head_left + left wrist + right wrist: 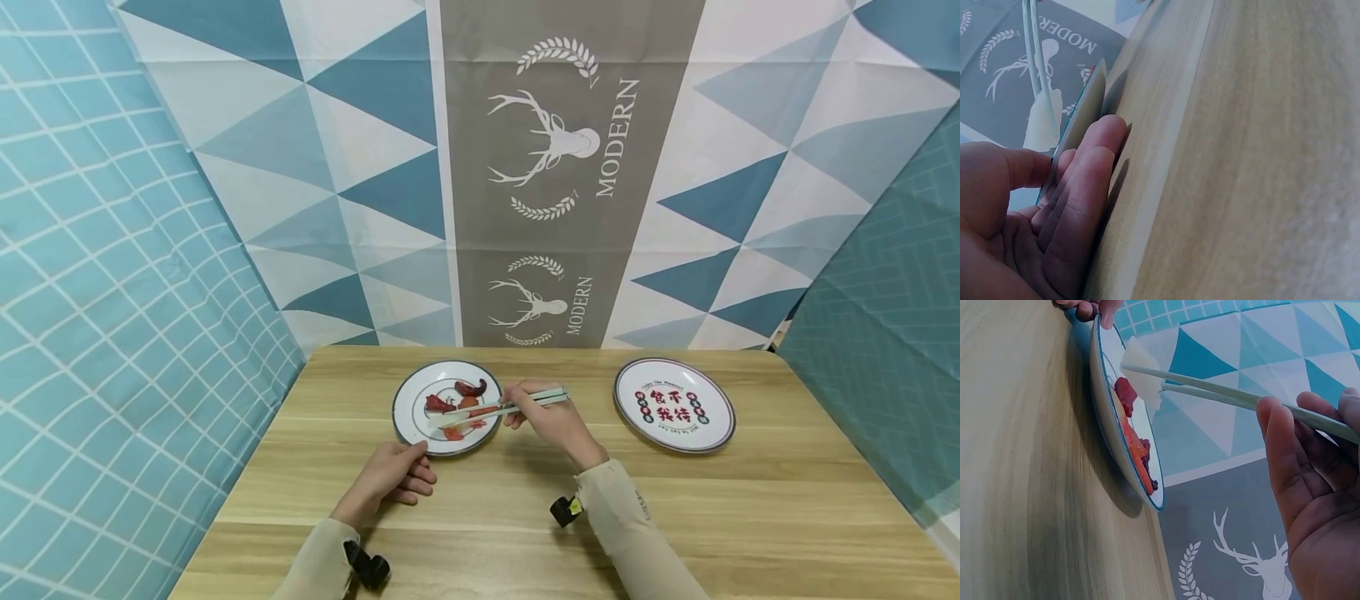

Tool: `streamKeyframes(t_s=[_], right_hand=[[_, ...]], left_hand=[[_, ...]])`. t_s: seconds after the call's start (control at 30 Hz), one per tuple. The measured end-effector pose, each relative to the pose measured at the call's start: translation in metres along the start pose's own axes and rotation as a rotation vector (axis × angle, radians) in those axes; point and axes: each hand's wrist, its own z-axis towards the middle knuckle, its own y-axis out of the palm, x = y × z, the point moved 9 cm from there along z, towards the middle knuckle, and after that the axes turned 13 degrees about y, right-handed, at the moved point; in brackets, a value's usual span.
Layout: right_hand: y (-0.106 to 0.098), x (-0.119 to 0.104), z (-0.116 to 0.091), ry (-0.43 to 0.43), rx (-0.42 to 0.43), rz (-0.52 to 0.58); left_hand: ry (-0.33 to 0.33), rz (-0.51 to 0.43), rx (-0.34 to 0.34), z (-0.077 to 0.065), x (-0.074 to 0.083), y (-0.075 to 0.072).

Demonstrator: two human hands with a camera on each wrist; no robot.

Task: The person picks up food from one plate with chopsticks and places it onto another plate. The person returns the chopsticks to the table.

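My left hand (392, 477) pinches the near-left rim of a white plate (408, 407), thumb on top and fingers beneath, as the left wrist view shows. Several red and orange food pieces (439, 403) lie on this plate. With my right hand (553, 423) I hold a pair of pale green chopsticks (1229, 394). Between their tips is a thin white piece of food (1142, 374), held above the plate and clear of its surface in the right wrist view. The same white piece (1044, 122) also appears beyond my thumb in the left wrist view.
A second plate (711, 402), white with a dark rim and red lettering, stands to the right on the wooden table (480, 533). Patterned cloth (390, 183) hangs behind the table, with blue tiled-print cloth (112, 333) on the left.
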Motion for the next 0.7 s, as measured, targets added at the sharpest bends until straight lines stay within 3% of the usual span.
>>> streamKeyframes(t_s=[0.7], right_hand=[[0.0078, 0.0006, 0.001, 0.017, -0.018, -0.015]], left_hand=[[0.013, -0.009, 0.0, -0.0007, 0.001, 0.0002]])
